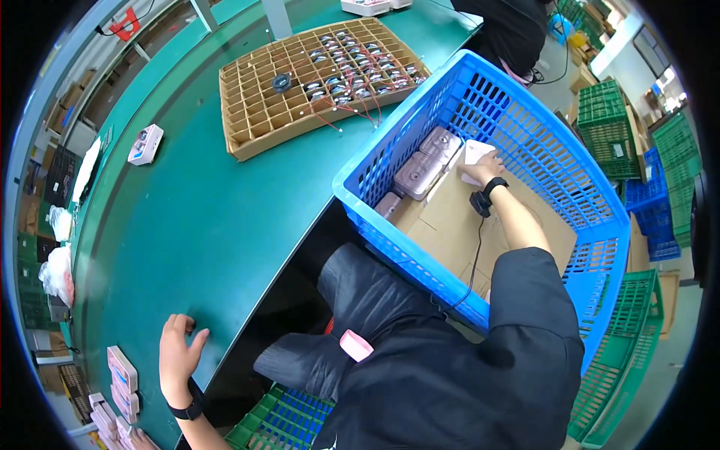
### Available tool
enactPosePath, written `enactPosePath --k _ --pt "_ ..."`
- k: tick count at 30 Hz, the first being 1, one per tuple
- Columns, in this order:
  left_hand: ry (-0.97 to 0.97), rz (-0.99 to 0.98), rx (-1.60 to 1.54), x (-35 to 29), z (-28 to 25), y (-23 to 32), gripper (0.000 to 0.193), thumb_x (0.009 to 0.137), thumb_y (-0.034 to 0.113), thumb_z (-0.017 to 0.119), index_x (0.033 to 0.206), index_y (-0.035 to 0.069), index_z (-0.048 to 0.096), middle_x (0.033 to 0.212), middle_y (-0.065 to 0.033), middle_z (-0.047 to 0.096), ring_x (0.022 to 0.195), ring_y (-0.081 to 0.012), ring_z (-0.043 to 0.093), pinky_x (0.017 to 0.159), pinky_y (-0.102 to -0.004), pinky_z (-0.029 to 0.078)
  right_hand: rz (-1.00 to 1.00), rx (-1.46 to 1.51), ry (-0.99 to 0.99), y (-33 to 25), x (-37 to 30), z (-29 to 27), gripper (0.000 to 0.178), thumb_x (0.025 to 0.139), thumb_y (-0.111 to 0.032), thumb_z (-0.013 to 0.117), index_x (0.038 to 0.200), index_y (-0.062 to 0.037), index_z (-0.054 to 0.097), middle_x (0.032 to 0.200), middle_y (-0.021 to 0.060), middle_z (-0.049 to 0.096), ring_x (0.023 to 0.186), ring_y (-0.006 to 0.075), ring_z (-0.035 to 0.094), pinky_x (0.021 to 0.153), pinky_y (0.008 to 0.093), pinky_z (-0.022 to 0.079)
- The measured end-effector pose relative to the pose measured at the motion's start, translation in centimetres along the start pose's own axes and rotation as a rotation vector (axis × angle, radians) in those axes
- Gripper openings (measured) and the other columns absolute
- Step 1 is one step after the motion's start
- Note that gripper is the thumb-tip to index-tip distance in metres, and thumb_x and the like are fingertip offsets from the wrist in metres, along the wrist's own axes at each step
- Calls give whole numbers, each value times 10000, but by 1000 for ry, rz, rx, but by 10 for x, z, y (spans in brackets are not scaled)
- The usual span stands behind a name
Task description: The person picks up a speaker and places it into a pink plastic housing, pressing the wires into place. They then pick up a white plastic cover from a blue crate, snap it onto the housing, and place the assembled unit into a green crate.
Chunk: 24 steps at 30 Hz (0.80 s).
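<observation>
Inside the blue plastic crate [442, 279], my right hand [486, 166] is closed on a white boxy piece [475, 152], just above a cardboard sheet [450, 225]. Beside it, pale pink moulded casings [418, 174] lie along the crate's left wall. My left hand [178, 349] is over the green table near its front edge, thumb apart from the fingers and no held item visible. A small dark thing shows by its fingertips, too unclear to name. Left of that hand stand pink-and-white boxy units [124, 379]. A pink shell-like piece [356, 345] rests on my lap.
On the green table [202, 232] stands a cardboard divider tray [262, 112] with small wired parts in many cells. One white-and-pink unit [145, 144] sits at the far left. Green crates [604, 127] are stacked to the right. Another person [510, 34] is at the far end.
</observation>
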<state>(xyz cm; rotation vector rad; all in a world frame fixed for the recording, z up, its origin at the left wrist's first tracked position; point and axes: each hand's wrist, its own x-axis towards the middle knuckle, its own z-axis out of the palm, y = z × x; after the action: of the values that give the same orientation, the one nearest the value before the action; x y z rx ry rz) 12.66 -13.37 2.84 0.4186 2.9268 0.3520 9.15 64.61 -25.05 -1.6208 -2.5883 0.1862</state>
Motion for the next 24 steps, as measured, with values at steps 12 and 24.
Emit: enactPosePath --k 12,24 --pt "169 172 -195 15 -17 17 394 859 117 822 1201 6 660 1130 -186 669 1062 -355 665 887 -417 551 -594 1281 -1346 -50 -114 -344 938 746 -195 845 1559 56 450 1398 157 669 1212 231 690 1091 379 543" --pt "473 471 -200 12 1 35 1109 643 198 977 1583 66 403 1572 -230 428 1297 -442 577 1058 -485 537 -561 307 -2726 -333 -400 -238 589 1081 -413 499 1473 25 535 1327 208 706 1098 354 748 884 500 643"
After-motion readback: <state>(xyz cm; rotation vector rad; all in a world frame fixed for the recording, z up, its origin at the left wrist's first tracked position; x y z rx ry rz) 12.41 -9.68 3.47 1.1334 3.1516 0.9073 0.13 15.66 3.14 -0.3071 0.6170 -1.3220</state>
